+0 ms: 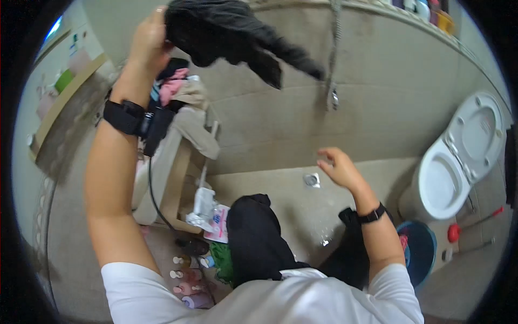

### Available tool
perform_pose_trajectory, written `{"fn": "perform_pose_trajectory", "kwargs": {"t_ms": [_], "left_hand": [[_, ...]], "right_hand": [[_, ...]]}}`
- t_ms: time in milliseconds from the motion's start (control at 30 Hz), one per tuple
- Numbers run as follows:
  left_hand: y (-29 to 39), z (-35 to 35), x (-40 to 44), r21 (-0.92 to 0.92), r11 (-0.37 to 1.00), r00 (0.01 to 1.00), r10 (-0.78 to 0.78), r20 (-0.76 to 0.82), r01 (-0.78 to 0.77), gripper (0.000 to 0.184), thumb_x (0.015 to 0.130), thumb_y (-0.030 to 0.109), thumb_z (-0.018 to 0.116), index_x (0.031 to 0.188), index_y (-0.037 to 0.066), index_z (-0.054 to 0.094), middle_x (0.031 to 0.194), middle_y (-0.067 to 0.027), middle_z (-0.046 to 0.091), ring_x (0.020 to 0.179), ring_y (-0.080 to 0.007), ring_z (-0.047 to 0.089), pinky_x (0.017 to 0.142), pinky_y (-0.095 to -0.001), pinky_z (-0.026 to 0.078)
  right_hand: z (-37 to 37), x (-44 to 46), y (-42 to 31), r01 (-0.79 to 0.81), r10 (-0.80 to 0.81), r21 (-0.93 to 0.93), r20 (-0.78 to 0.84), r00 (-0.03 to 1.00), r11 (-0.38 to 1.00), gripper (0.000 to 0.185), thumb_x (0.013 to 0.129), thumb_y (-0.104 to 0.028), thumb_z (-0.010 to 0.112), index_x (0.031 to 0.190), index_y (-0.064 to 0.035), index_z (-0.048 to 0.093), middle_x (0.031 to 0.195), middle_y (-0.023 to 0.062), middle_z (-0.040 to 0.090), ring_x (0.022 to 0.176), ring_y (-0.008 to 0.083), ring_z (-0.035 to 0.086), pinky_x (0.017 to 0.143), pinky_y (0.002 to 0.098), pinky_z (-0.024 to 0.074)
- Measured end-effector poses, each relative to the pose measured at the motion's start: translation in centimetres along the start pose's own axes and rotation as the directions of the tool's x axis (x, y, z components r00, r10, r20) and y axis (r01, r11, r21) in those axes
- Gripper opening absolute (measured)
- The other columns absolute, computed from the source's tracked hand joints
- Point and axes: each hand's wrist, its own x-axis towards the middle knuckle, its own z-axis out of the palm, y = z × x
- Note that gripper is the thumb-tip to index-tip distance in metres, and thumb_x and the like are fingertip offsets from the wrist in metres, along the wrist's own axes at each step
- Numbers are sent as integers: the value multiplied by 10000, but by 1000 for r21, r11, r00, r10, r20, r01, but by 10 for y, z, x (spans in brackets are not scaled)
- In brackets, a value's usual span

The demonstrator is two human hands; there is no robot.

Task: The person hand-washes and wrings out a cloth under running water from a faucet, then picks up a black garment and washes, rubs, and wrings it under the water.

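A dark grey-black garment (226, 35) hangs from my raised left hand (151, 43), which is closed on its left edge. The cloth spreads out to the right, and one narrow part of it points toward the shower hose. Part of the garment is cut off by the top of the view. My right hand (341, 168) is held out over the tiled floor with its fingers slightly bent and apart, and nothing is in it. The floor drain (311, 180) lies just to its left. Each wrist wears a black strap.
Piled clothes (183, 94) lie on a white basin unit (167, 162) at left. Several bottles (186, 275) and green cloth (221, 262) are below it. At right stand a toilet (442, 183), a blue bucket (423, 254) and a red plunger (454, 233). A shower hose (334, 48) hangs ahead.
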Motion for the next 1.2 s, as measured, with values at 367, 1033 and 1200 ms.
{"fn": "perform_pose_trajectory", "kwargs": {"t_ms": [367, 1033, 1200], "left_hand": [[-276, 185, -183, -426, 307, 463, -820, 335, 851, 241, 895, 172, 422, 944, -40, 526, 936, -152, 610, 844, -289, 620, 780, -439, 511], [-487, 262, -211, -695, -290, 80, -891, 448, 658, 241, 883, 257, 481, 1003, 63, 557, 1002, -111, 586, 948, -276, 556, 844, -452, 447], [-480, 268, -209, -779, -289, 72, -917, 391, 556, 148, 839, 228, 585, 881, 95, 537, 802, -51, 531, 784, -223, 525, 756, -399, 459]], "right_hand": [[-76, 46, 61, -204, 147, -162, -306, 940, 965, 350, 867, -241, 538, 1094, 22, 576, 1032, 202, 622, 940, 298, 610, 822, 348, 467], [-38, 201, 119, -241, 38, -553, -352, 935, 798, 311, 889, -328, 472, 867, -48, 606, 870, 187, 597, 838, 389, 575, 712, 459, 453], [-38, 211, 125, -324, 159, -487, -349, 923, 811, 342, 893, -349, 468, 858, -33, 594, 878, 192, 603, 829, 394, 573, 695, 424, 457]]}}
